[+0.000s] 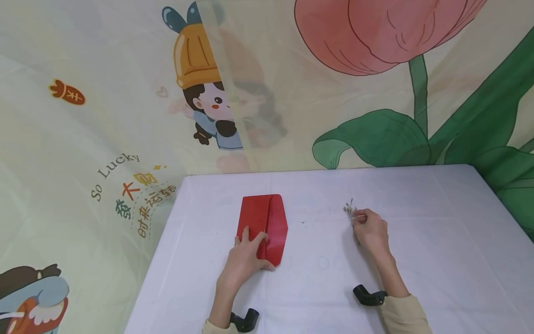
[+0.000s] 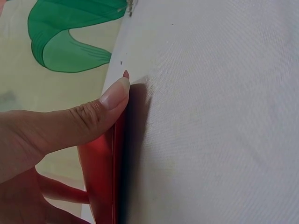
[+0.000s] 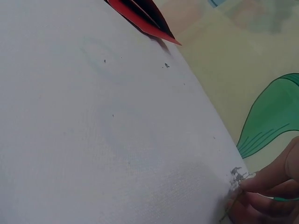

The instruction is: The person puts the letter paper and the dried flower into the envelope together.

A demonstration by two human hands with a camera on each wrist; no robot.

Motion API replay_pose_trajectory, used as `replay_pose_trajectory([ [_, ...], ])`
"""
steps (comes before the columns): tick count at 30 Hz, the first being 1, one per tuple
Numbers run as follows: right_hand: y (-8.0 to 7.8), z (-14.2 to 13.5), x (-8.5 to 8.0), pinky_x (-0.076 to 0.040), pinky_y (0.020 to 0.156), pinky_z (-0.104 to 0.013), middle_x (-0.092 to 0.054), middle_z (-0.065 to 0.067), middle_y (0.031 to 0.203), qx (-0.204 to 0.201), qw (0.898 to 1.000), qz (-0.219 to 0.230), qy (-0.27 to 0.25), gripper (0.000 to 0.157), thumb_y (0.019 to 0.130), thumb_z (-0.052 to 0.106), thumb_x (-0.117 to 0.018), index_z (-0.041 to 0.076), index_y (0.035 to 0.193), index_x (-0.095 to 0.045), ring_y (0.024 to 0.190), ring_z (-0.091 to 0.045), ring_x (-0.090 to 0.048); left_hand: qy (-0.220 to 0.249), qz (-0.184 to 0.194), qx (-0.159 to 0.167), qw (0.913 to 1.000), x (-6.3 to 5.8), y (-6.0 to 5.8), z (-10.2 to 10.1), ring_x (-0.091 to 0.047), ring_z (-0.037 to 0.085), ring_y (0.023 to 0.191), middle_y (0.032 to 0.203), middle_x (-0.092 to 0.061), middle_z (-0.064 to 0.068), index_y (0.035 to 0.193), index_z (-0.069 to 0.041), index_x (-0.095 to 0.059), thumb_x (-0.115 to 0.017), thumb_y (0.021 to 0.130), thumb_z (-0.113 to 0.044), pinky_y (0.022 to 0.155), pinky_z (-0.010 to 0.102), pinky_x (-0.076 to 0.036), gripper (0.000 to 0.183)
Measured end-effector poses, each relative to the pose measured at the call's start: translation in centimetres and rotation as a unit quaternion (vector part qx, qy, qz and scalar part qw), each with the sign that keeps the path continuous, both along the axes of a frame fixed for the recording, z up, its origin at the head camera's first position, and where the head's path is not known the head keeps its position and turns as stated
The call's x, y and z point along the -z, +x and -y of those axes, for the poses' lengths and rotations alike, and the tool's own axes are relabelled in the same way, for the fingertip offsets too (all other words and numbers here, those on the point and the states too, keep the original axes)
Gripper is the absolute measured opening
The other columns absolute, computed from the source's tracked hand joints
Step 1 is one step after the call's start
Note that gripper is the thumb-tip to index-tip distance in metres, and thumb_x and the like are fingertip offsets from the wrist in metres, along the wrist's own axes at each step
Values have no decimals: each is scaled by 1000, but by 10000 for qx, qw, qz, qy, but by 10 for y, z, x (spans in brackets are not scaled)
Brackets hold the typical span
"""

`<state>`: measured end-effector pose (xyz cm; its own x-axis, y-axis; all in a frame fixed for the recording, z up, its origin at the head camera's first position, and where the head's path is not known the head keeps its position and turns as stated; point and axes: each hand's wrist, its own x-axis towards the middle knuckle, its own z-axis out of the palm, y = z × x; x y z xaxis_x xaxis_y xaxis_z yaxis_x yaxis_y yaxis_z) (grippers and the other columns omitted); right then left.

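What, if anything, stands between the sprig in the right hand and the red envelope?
Nothing visible blocks the way: between the sprig in the right hand and the red envelope, only white tabletop with tiny dark specks shows.

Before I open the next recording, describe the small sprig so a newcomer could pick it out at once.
Start at the white-covered table and find the right hand over it. The small sprig pokes out of that hand's pinch, toward the table's far edge. Its thin, branching tips set it apart from the broad red envelope in the left hand.
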<state>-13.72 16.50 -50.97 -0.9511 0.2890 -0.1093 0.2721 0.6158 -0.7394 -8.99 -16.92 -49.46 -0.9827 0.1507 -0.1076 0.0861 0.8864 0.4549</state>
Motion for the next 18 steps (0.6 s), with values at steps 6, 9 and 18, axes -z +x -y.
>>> replay_pose_trajectory([
  [6,1,2,-3,-53,63,-30,-70,-23,105,-1,9993,34,-360,31,94,4,-62,-3,123,-67,82,-29,-70,26,-8,0,10000,-1,1,1,-47,62,128,150,-42,32,128,-21,-63,-98,66,-31,80,56,-62,72],
  [9,1,6,-3,-54,57,-24,-69,-25,107,12,9971,99,-754,32,95,2,-63,-4,126,-65,70,-20,-69,11,-10,-2,10000,-1,1,1,-47,59,128,150,-43,31,128,-22,-62,-98,66,-31,79,55,-62,72],
  [18,-1,23,-4,-58,59,-25,-72,-24,105,-105,9868,156,-1607,30,96,1,-65,-5,126,-65,69,-14,-68,15,-2,-10,10000,-2,0,2,-48,58,128,150,-43,31,128,-22,-62,-97,66,-32,79,55,-62,72],
])
